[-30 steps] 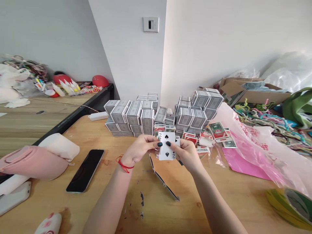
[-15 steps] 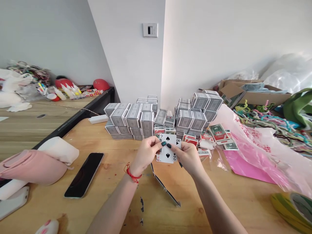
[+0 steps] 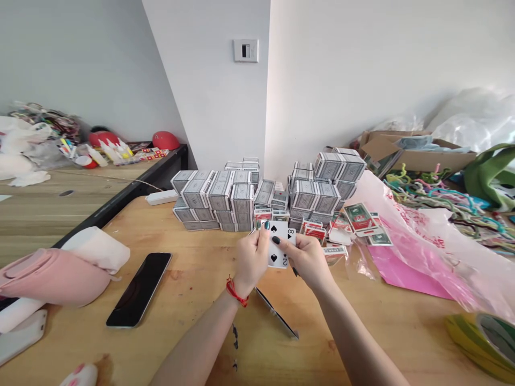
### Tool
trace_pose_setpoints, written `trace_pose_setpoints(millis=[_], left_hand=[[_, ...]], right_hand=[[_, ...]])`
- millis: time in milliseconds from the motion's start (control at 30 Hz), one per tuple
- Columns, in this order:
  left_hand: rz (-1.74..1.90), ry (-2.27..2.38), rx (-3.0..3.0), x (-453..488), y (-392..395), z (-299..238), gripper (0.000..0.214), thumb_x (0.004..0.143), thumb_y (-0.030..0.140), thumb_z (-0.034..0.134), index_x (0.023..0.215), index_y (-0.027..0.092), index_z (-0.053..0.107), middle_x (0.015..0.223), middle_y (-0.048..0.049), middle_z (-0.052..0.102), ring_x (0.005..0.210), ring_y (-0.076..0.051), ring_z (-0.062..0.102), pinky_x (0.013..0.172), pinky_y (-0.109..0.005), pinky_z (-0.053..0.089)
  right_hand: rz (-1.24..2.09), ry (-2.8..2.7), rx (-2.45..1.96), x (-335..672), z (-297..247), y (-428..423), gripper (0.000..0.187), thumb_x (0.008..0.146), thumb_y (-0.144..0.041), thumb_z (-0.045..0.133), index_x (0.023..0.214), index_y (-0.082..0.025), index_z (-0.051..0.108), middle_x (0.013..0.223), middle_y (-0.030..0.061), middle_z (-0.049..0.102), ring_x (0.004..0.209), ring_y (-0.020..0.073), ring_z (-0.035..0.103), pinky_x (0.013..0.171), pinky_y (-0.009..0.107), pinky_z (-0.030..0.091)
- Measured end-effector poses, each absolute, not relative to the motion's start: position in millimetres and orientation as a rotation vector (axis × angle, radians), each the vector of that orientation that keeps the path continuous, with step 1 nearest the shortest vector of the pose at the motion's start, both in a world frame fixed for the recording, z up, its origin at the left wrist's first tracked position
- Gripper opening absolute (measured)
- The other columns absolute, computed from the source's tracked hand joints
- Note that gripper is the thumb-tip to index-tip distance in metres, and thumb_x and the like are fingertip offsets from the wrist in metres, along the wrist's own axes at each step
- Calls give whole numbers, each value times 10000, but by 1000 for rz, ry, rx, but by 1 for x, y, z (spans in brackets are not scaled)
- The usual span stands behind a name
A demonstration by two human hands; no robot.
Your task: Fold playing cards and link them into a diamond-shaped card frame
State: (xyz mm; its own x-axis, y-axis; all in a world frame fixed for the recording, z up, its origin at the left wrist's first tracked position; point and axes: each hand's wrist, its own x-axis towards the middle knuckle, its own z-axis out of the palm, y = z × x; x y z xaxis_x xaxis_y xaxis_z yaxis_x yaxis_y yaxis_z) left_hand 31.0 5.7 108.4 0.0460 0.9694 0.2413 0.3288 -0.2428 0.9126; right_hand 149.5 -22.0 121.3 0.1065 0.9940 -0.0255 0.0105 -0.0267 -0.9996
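Playing cards (image 3: pixel 280 229) are held face-up between the two hands above the wooden table (image 3: pixel 193 311), a two of spades in front and an eight showing behind its right edge. The left hand (image 3: pixel 251 257) pinches their left edge, its dark-painted thumbnail over the top corner, while the right hand (image 3: pixel 309 260) grips them from the right, thumb laid across the front card; both grips are narrow, and how many cards they hold cannot be told. A red string bracelet (image 3: pixel 236 294) circles the left wrist. Beneath the hands, a thin dark-edged strip (image 3: pixel 277 313) runs slantwise. Just beyond the cards, grey-backed decks are piled in a left stack (image 3: pixel 217 195) and a right stack (image 3: pixel 322 190), with loose decks (image 3: pixel 265 192) lying between them. Red and green card boxes (image 3: pixel 359 219) lie by the right stack, beside a pink plastic sheet (image 3: pixel 422 236). Left of the hands rests a black-screened phone (image 3: pixel 139 289), and near it a pink item (image 3: pixel 56 276) against a white roll (image 3: pixel 100 249). Toward the right edge sits a yellow-green tape roll (image 3: pixel 466 335); farther back, colourful fuzzy strands (image 3: pixel 438 193) spread before an open cardboard box (image 3: pixel 430 161).
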Motion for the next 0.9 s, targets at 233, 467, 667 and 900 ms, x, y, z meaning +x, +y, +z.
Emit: trace_pose_setpoints(millis=[233, 467, 667, 900], left_hand=[[1178, 1314, 1860, 26, 10, 113, 462, 841, 440, 351, 468, 178, 277, 429, 29, 297, 436, -79, 276, 434, -239, 196], [1156, 1349, 1996, 26, 12, 112, 430, 849, 434, 358, 511, 177, 290, 442, 43, 290, 439, -78, 286, 450, -231, 194], [1133, 1364, 2100, 26, 11, 112, 368, 867, 380, 340, 559, 181, 314, 458, 48, 331, 441, -77, 301, 463, -221, 207], [1164, 1438, 2286, 29, 7, 109, 360, 879, 339, 334, 556, 182, 341, 458, 39, 340, 439, -85, 312, 466, -232, 211]], right_hand=[[1205, -1409, -1277, 164, 127, -21, 348, 756, -462, 541, 573, -183, 445, 386, -29, 516, 337, 96, 473, 369, 200, 372], [1333, -1482, -1157, 180, 137, -23, 162, 800, -293, 462, 772, -155, 542, 575, -1, 602, 512, 128, 599, 533, 268, 503], [1362, -1485, -1157, 183, 135, -22, 164, 762, -189, 429, 830, -145, 571, 634, 8, 618, 557, 127, 606, 535, 252, 491], [1021, -1586, -1455, 174, 132, -24, 161, 742, -153, 389, 726, -165, 549, 549, 3, 612, 459, 118, 537, 425, 202, 370]])
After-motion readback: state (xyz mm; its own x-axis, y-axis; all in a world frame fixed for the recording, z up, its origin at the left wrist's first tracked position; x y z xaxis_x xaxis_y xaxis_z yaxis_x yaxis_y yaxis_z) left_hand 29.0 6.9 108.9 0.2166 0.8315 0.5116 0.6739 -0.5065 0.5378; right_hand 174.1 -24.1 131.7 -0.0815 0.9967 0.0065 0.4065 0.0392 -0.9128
